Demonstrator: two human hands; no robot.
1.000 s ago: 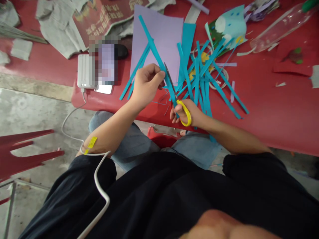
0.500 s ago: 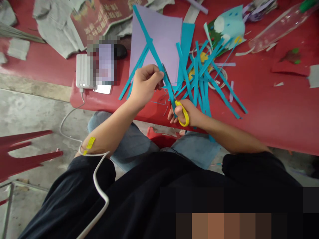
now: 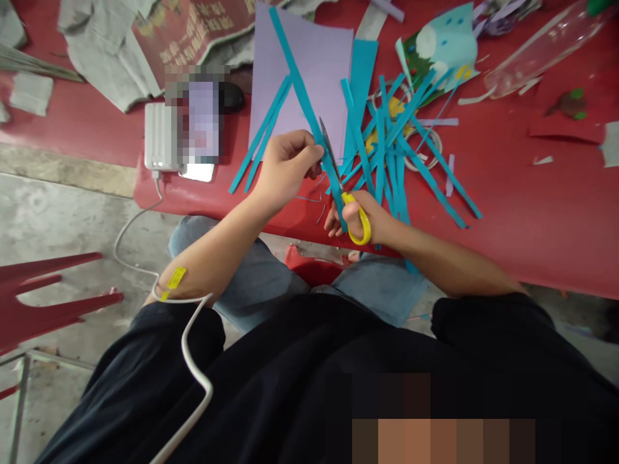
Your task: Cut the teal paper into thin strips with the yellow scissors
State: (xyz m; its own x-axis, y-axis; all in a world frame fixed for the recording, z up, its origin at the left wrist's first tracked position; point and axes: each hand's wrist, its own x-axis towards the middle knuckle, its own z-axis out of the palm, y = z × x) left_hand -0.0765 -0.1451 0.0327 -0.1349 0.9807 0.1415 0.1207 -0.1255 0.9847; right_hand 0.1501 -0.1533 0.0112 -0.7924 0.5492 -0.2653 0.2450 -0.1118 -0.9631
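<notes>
Between thumb and fingers, my left hand (image 3: 293, 164) pinches a long blue paper strip (image 3: 300, 90) that slants down toward my right hand. My right hand (image 3: 365, 216) is closed on yellow-handled scissors (image 3: 358, 222), whose blades run up along the strip's right edge. The strip's lower end passes by the fingers of my right hand. Behind the strip lies a stack of lilac paper (image 3: 322, 64), and two thin blue strips (image 3: 264, 138) rest near its left edge. A loose heap of blue strips (image 3: 384, 148) lies to the right of the scissors.
On the red table (image 3: 522, 212) stand a white power bank (image 3: 161, 138) with a cable, a black mouse (image 3: 231, 96) and tape rolls (image 3: 428, 151). A clear bottle (image 3: 536, 61), a decorated card (image 3: 445, 48) and crumpled grey paper (image 3: 104, 58) lie farther back.
The scissors' blades stand farther apart from the strip's edge, with their tip showing more. The strip's upper end has shifted slightly right. Both hands keep nearly the same place.
</notes>
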